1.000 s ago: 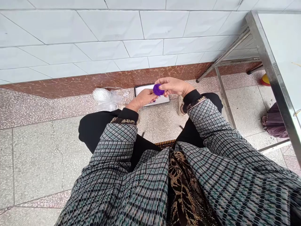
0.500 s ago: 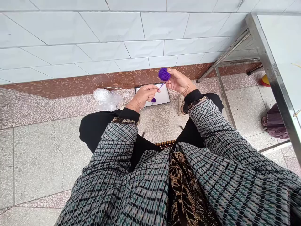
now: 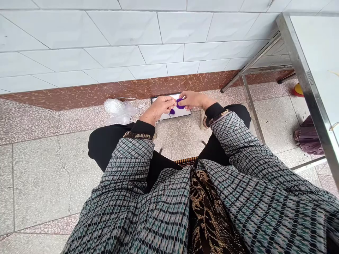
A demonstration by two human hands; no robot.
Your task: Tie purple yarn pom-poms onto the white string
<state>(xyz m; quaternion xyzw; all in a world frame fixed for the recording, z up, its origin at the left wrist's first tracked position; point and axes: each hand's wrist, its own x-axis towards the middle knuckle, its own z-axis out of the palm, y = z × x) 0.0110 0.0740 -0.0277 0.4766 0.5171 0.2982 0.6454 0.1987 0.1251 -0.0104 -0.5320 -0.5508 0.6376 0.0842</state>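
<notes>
Purple yarn ball (image 3: 180, 103) pinched between left hand (image 3: 159, 107) and right hand (image 3: 192, 100), fingertips meeting

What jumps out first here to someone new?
The purple yarn, pinched between the left hand and the right hand at upper centre, is the brightest spot against the white tiled wall. Directly beneath the hands a white board lies on the floor, with a ball of white yarn in clear plastic to its left. A steel table edges the right side.
</notes>
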